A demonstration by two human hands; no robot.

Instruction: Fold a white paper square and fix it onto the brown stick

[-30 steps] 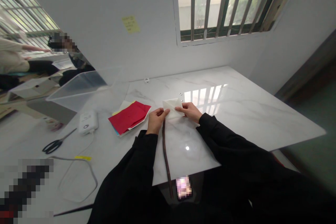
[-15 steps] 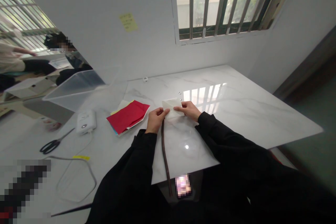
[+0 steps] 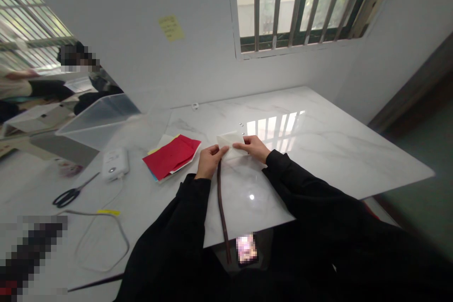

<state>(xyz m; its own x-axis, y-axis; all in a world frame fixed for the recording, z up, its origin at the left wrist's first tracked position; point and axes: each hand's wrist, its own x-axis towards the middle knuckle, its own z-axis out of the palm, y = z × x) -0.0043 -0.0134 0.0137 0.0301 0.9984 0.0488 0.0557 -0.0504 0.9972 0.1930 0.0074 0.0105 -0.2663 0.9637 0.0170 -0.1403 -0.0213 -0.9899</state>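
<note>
A cream-white sheet, paper or thin felt (image 3: 231,139), is stretched between my two hands above the marble-patterned table. The thumb and fingers of my left hand (image 3: 209,160) pinch its left edge. On the opposite side my right hand (image 3: 256,147) pinches it the same way, thumb on top. Below the left hand runs a long thin brown stick (image 3: 221,203), reaching past the table's front edge; its upper end is hidden by the hand and sheet. Left of my hands lies a pile of coloured sheets with a red one (image 3: 172,156) on top.
Black-handled scissors (image 3: 71,195), a white power device (image 3: 115,164) with a cable, and a clear plastic box (image 3: 101,120) stand to the left. Tiny shiny bits (image 3: 241,125) lie beyond the sheet. Other people sit at the far left. A wall rises behind the table (image 3: 336,151).
The view has shifted very slightly. Both hands keep their pinch on the cream-white sheet, almost unmoved. At the far left, a person's arm has moved.
</note>
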